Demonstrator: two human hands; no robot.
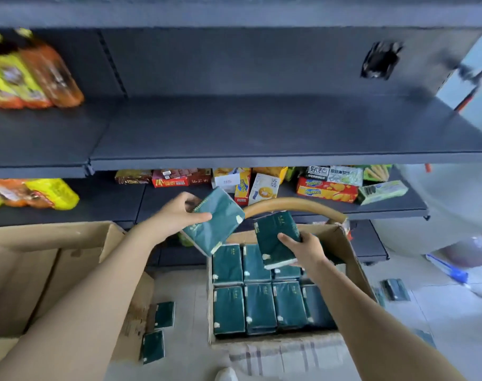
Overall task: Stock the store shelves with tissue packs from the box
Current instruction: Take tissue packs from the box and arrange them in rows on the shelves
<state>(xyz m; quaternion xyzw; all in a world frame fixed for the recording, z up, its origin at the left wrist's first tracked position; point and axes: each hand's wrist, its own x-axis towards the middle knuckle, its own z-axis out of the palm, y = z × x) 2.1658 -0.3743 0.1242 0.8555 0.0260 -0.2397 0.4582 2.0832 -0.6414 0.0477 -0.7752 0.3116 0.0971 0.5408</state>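
Note:
My left hand (179, 213) grips a dark green tissue pack (220, 218) by its left end, tilted, above the box's far left corner. My right hand (303, 248) holds a second green tissue pack (272, 240) from its right side, just over the open cardboard box (352, 259). Inside the box lie several more green packs (259, 306) in rows. The wide dark shelf (234, 133) above both hands is bare in its middle and right parts.
Yellow and orange snack bags (30, 75) sit at the shelf's left end. Snack boxes (325, 189) fill the lower shelf. A second cardboard box (41, 270) stands at left. Loose green packs (162, 314) lie on the floor. A curved tan handle (292, 203) arches behind the box.

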